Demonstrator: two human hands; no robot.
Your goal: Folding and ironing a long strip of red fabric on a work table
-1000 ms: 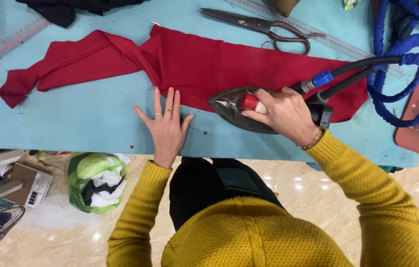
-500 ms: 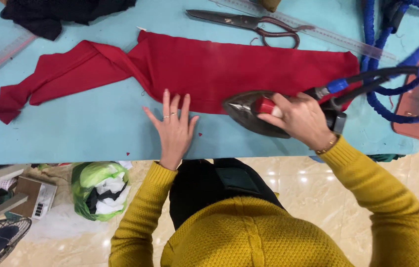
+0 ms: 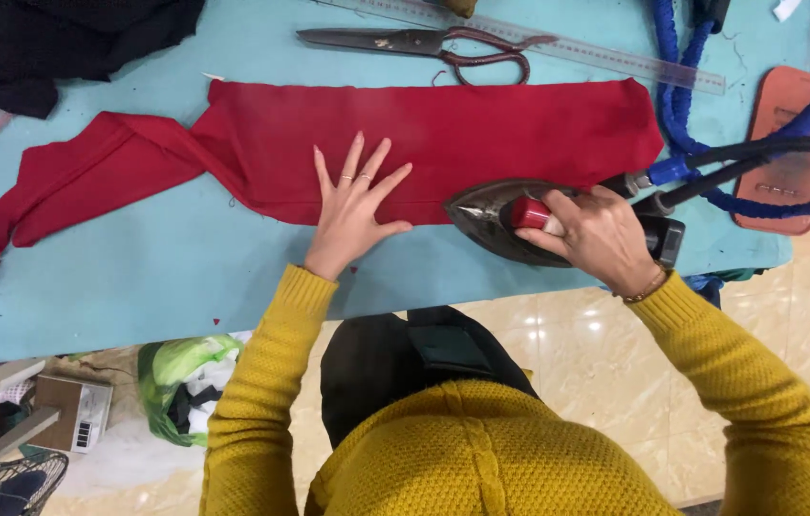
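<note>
Below, green bag [image 3: 168,382] holds white and dark scraps.

You see even, bright overhead light on the tabletop [image 3: 137,287]; sharp focus, soft shadows, and small glare spots on the glossy floor [image 3: 596,334] below it.

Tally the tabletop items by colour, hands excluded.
Red: 2, red cloth, iron rest pad
Blue: 1, wrapped hose
Black: 1, dark fabric
Dark metal: 2, iron under right hand, scissors
Clear: 1, ruler
Total: 7
</note>
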